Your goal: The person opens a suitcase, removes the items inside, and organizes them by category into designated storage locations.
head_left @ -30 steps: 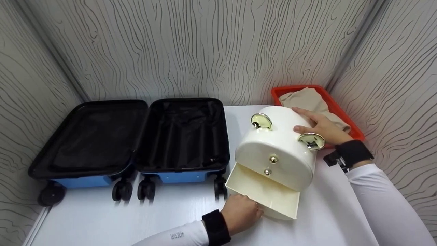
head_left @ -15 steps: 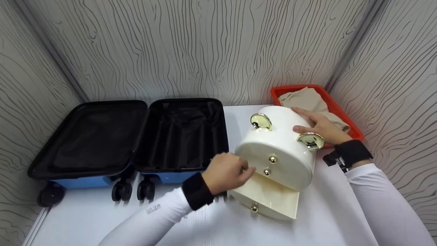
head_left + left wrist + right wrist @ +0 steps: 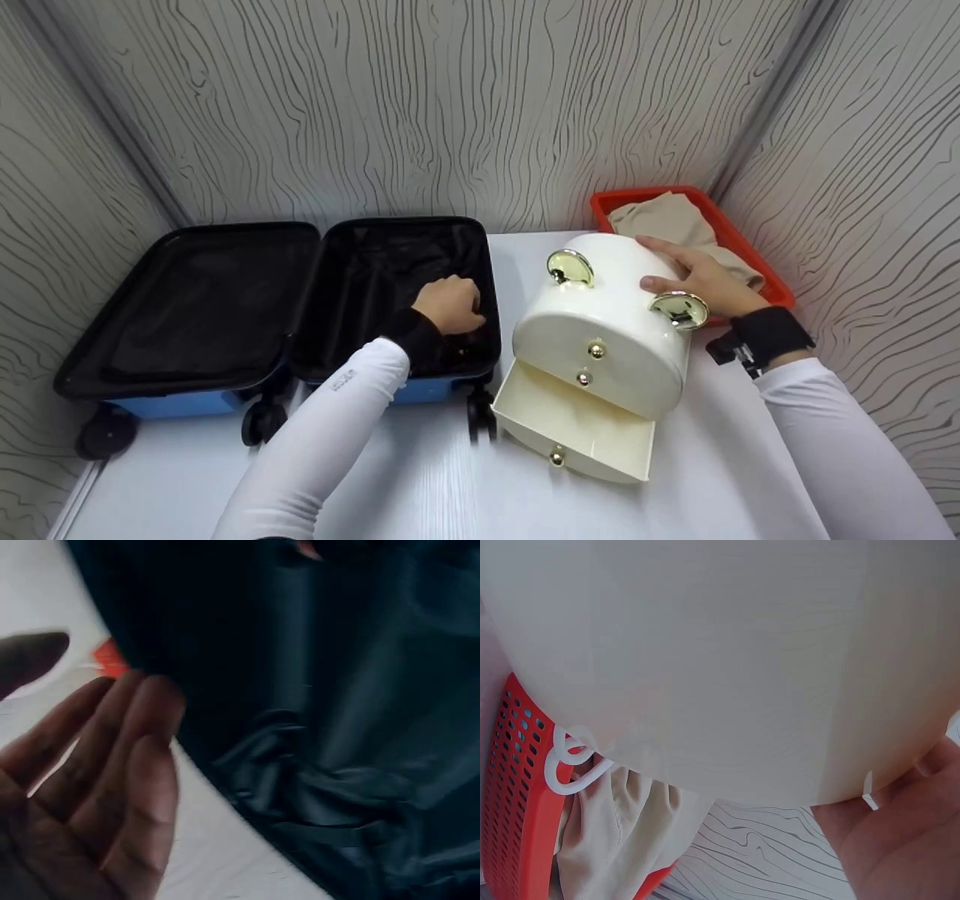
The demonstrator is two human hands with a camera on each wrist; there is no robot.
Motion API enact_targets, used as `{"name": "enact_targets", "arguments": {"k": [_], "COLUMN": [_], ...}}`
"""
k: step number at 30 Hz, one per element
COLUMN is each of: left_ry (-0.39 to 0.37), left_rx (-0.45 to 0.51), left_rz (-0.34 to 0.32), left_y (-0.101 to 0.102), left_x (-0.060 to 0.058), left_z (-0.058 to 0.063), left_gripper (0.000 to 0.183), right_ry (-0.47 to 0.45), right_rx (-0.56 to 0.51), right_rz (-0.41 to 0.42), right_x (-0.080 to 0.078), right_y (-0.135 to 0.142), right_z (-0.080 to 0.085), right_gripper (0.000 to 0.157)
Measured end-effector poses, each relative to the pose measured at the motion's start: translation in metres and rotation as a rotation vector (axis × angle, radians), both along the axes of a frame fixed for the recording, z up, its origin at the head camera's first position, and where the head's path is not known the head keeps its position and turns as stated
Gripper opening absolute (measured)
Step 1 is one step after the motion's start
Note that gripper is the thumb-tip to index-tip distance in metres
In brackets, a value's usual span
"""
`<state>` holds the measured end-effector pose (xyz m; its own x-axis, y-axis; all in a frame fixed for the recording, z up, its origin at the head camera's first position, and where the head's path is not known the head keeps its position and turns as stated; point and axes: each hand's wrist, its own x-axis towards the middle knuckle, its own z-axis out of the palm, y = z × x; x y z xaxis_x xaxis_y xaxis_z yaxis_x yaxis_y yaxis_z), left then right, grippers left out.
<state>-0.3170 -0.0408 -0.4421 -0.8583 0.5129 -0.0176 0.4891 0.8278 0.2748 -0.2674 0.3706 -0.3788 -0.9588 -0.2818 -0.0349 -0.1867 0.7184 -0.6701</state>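
Observation:
A cream storage box (image 3: 607, 300) with two gold ear-shaped pieces stands on the white table, in the head view right of the middle. Its bottom drawer (image 3: 577, 412) is pulled out, with a gold knob on the front. My right hand (image 3: 709, 281) rests on the box's rounded top, fingers spread, behind the right ear. Over the right half of an opened suitcase (image 3: 390, 300) hovers my left hand (image 3: 452, 304). In the left wrist view its fingers (image 3: 154, 780) are loosely bent with nothing between them, beside the suitcase rim and the crumpled black lining (image 3: 292, 765).
Behind the box sits a red basket (image 3: 757, 259) holding beige cloth (image 3: 667, 217). The suitcase's left half (image 3: 202, 307) lies open at the left, black wheels (image 3: 262, 421) toward me. Wood-patterned panels (image 3: 390, 112) wall in the table.
My left hand has let go of the drawer's front and moved up and left, over the suitcase. The knob it covered now shows. My right hand stays on the box.

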Motion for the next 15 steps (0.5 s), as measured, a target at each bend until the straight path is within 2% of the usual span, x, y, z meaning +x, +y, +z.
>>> {"name": "enact_targets", "arguments": {"k": [1, 2, 3, 4, 5, 7, 8, 9, 10, 11, 12, 13, 15], "left_ry": [-0.009, -0.018, -0.028, -0.043, -0.076, -0.078, -0.107, -0.146, -0.173, -0.192, -0.188, -0.206, -0.219], "left_rx": [-0.035, -0.066, -0.081, -0.106, -0.14, -0.184, -0.198, -0.218, -0.25, -0.264, -0.262, -0.254, -0.269], "left_rz": [0.005, 0.001, -0.012, -0.025, -0.03, -0.054, -0.063, -0.062, -0.06, -0.06, -0.069, -0.078, -0.068], "left_y": [0.0, 0.0, -0.002, -0.002, 0.0, 0.002, 0.003, 0.004, 0.008, 0.009, 0.008, 0.007, 0.008], "left_x": [-0.006, -0.017, -0.034, -0.046, -0.055, -0.063, -0.067, -0.062, -0.049, -0.038, -0.029, -0.024, -0.003], "left_z": [-0.008, -0.023, -0.049, -0.067, -0.079, -0.099, -0.107, -0.101, -0.083, -0.07, -0.059, -0.05, -0.025], "left_gripper": [0.025, 0.026, 0.03, 0.032, 0.033, 0.032, 0.028, 0.027, 0.024, 0.023, 0.021, 0.019, 0.019], "right_ry": [0.0, 0.002, 0.003, 0.003, 0.003, 0.002, 0.003, 0.004, 0.007, 0.011, 0.015, 0.02, 0.026], "right_rx": [0.001, 0.001, 0.004, 0.005, 0.008, 0.014, 0.016, 0.019, 0.015, 0.013, 0.014, 0.01, 0.004], "right_rz": [-0.001, 0.0, 0.001, 0.001, 0.002, 0.002, 0.003, 0.003, 0.004, 0.007, 0.007, 0.01, 0.013], "right_x": [0.0, 0.0, 0.0, 0.0, 0.0, 0.001, 0.001, 0.001, 0.001, 0.001, 0.002, 0.002, 0.002], "right_y": [0.0, 0.0, 0.0, 0.0, 0.0, -0.001, -0.001, -0.001, -0.001, -0.001, -0.002, -0.002, -0.002], "right_z": [0.0, 0.0, 0.0, 0.0, 0.0, 0.001, 0.001, 0.001, 0.001, 0.001, 0.001, 0.001, 0.002], "right_gripper": [0.083, 0.083, 0.083, 0.083, 0.083, 0.083, 0.083, 0.083, 0.083, 0.083, 0.082, 0.082, 0.08]}}
